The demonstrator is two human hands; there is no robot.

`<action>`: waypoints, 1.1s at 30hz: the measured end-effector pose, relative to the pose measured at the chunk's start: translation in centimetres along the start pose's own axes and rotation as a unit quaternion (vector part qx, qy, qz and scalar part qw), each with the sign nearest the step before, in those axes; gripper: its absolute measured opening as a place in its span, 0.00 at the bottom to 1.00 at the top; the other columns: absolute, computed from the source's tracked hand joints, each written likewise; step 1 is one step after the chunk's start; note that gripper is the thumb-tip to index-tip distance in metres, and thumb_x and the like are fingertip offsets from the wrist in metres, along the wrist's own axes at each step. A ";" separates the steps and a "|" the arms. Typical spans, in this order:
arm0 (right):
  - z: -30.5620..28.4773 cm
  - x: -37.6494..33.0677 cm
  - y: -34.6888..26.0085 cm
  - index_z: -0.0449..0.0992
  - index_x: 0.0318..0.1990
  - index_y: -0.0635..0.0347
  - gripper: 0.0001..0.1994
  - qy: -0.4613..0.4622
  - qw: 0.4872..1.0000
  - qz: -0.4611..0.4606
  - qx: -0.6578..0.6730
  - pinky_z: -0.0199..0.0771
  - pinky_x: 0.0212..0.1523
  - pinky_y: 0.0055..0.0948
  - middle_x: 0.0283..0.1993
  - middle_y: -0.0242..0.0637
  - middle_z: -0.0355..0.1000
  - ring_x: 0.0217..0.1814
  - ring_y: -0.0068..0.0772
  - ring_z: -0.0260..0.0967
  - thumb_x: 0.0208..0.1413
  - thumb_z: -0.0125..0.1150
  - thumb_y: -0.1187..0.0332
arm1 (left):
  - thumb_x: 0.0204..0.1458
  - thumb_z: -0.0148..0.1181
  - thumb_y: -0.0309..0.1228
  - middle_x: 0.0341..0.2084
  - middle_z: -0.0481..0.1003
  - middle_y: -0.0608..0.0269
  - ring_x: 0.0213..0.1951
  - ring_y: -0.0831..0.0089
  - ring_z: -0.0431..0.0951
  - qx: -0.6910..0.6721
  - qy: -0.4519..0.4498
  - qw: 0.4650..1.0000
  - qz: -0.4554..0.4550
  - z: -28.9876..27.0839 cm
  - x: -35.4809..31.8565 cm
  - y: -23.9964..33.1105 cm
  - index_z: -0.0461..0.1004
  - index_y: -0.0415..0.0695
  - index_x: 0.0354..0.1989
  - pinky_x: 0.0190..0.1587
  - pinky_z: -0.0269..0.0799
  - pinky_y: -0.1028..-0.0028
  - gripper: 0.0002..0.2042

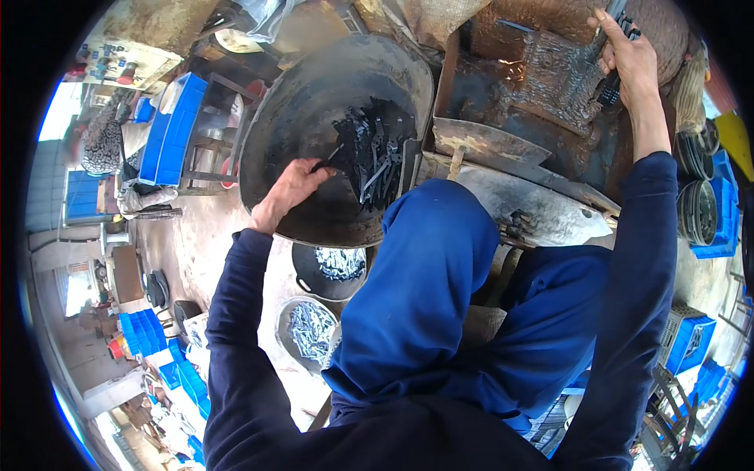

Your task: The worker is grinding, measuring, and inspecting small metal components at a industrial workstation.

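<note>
My left hand [297,188] is inside the left part of a large dark oval tub [290,94], its fingers pinched on a thin dark metal strip [323,163]. Just to the right of those fingers lies a heap of dark flat metal strips [380,153], loosely piled. At the far right my right hand [631,61] is raised, with fingers wrapped round a grey metal bar [616,9]; its lower end is hidden by the hand. Below that hand is a dark, ridged part [609,88]. Beyond it spreads a wet, brownish metal trough [542,78] with a small orange glint.
Below the tub stand a black pan [303,271] and a pale bowl [288,345], both holding shiny small metal pieces. A stained metal ledge [542,208] borders my knees. Blue crates [171,129] stand left, with round containers [697,212] and another blue crate [691,345] at right.
</note>
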State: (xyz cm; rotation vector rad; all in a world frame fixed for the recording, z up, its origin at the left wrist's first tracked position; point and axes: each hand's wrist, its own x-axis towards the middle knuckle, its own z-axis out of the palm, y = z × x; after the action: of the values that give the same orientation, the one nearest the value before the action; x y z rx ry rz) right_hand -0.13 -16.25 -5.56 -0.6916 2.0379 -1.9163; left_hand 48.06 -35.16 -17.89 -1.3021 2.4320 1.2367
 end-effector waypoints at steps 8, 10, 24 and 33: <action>-0.1 0.5 1.2 0.76 0.37 0.60 0.11 -0.050 0.998 -0.023 0.041 0.58 0.14 0.23 0.21 0.27 0.69 0.13 0.17 0.55 0.60 0.65 0.60 | 0.63 0.50 0.33 0.19 0.63 0.71 0.21 0.85 0.60 -0.298 -0.028 0.950 0.083 0.4 -0.8 8.9 0.72 0.39 0.48 0.24 0.54 0.82 0.12; -0.6 0.8 1.5 0.76 0.40 0.61 0.13 -0.060 0.995 -0.054 0.064 0.58 0.16 0.21 0.27 0.28 0.75 0.15 0.14 0.55 0.60 0.66 0.60 | 0.63 0.49 0.32 0.20 0.65 0.71 0.21 0.85 0.60 -0.326 -0.030 0.938 0.116 1.1 0.0 11.4 0.71 0.40 0.49 0.24 0.55 0.82 0.11; -0.8 2.0 2.0 0.78 0.42 0.64 0.14 -0.044 0.996 -0.064 0.047 0.58 0.16 0.24 0.19 0.28 0.69 0.13 0.16 0.54 0.60 0.65 0.60 | 0.59 0.60 0.40 0.21 0.63 0.77 0.20 0.89 0.56 -0.272 -0.034 0.928 0.252 5.2 3.5 31.6 0.74 0.45 0.39 0.20 0.49 0.83 0.11; -3.6 6.1 5.8 0.74 0.56 0.70 0.18 -0.111 0.979 -0.001 0.173 0.74 0.56 0.31 0.51 0.45 0.78 0.53 0.34 0.75 0.66 0.50 0.67 | 0.57 0.58 0.33 0.26 0.76 0.62 0.33 0.75 0.72 -0.371 0.025 0.859 0.352 11.0 8.5 39.9 0.79 0.38 0.30 0.41 0.69 0.71 0.11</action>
State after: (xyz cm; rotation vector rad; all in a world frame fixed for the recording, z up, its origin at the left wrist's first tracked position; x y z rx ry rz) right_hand -8.09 -16.14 -10.18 -0.7754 1.5220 -2.0205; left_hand 10.46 -20.97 -4.81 -0.4561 2.6514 2.5298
